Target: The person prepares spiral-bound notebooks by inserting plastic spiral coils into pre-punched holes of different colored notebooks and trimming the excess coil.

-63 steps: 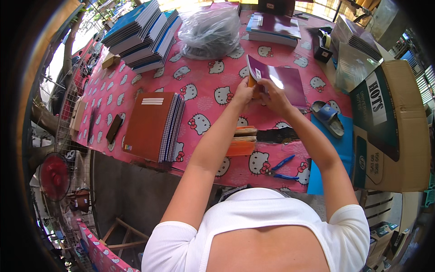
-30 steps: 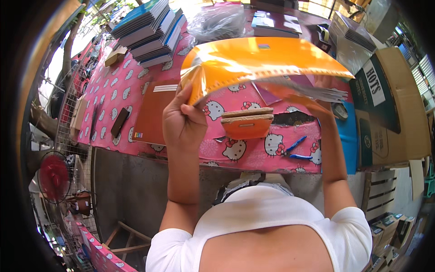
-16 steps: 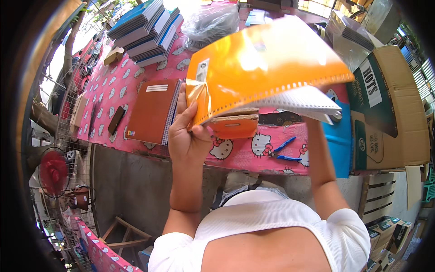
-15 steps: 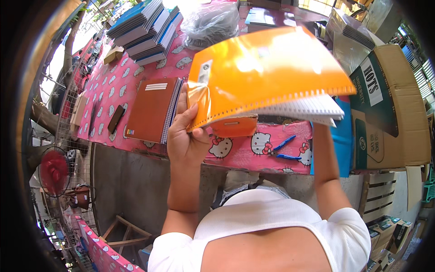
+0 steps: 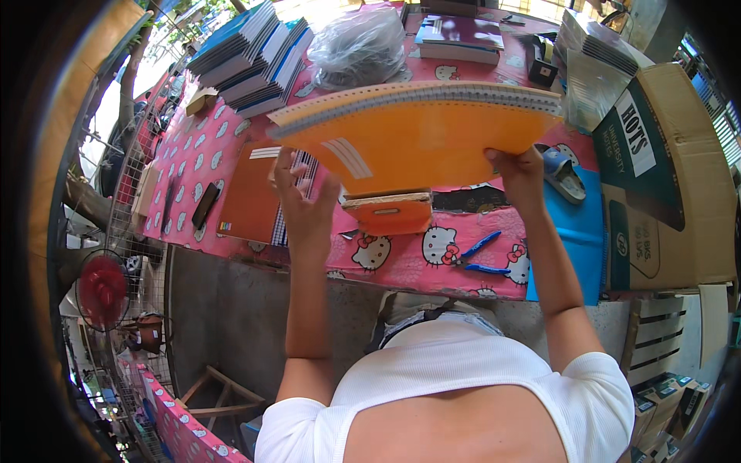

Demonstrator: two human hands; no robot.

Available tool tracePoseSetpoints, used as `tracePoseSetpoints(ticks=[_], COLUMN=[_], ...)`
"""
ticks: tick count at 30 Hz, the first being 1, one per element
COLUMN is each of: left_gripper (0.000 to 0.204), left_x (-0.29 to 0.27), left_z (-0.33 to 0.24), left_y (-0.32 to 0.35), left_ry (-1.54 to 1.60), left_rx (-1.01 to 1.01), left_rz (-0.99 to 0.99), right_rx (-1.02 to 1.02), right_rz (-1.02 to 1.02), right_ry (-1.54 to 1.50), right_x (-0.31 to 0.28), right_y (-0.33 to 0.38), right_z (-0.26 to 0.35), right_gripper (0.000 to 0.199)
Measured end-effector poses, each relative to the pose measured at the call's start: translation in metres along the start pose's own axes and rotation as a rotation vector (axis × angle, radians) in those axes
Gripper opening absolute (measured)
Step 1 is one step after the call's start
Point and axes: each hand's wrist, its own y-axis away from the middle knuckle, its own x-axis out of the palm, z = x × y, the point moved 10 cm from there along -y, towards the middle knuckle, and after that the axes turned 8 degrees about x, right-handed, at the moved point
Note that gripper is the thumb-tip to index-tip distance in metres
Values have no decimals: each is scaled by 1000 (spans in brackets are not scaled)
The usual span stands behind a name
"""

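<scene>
I hold a large orange spiral notebook (image 5: pixel 421 135) up in front of me, its cover facing me and its wire spine along the top. My left hand (image 5: pixel 302 202) grips its lower left corner. My right hand (image 5: pixel 519 174) grips its lower right edge. Below it, on the pink patterned tablecloth (image 5: pixel 401 255), lies a small orange holder (image 5: pixel 387 214) near the front edge.
A brown spiral notebook (image 5: pixel 251 197) lies left of my left hand. Stacked notebooks (image 5: pixel 247 54) and a grey plastic bag (image 5: pixel 359 46) sit at the back. Blue-handled pliers (image 5: pixel 475 255) lie near the front edge; a blue sheet (image 5: pixel 583 231) and cardboard box (image 5: pixel 671 193) are right.
The orange notebook came off the table, was lifted close to me with pages fanned, and now is turned so its cover faces me with the spine on top.
</scene>
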Motion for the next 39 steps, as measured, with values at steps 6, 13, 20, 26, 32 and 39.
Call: tracePoseSetpoints(ticks=[6, 13, 20, 26, 32, 39], left_gripper=[43, 34, 32, 32, 33, 37], left_x=[-6, -21, -36, -29, -27, -44], left_z=[-1, 6, 52, 60, 80, 145], left_y=[-2, -10, -13, -13, -18, 22], left_ry=[157, 148, 214, 169, 110, 193], left_rx=[121, 179, 150, 134, 98, -3], left_rz=[6, -71, -61, -35, 73, -73], right_rx=[140, 123, 86, 176, 229, 265], right_rz=[120, 138, 146, 103, 235, 251], right_ry=[-286, -270, 104, -50, 149, 274], right_x=[39, 57, 64, 60, 66, 69], right_y=[11, 12, 20, 29, 44, 59], right_z=[-19, -38, -60, -84, -112, -131], right_gripper=[27, 24, 20, 19, 23, 30])
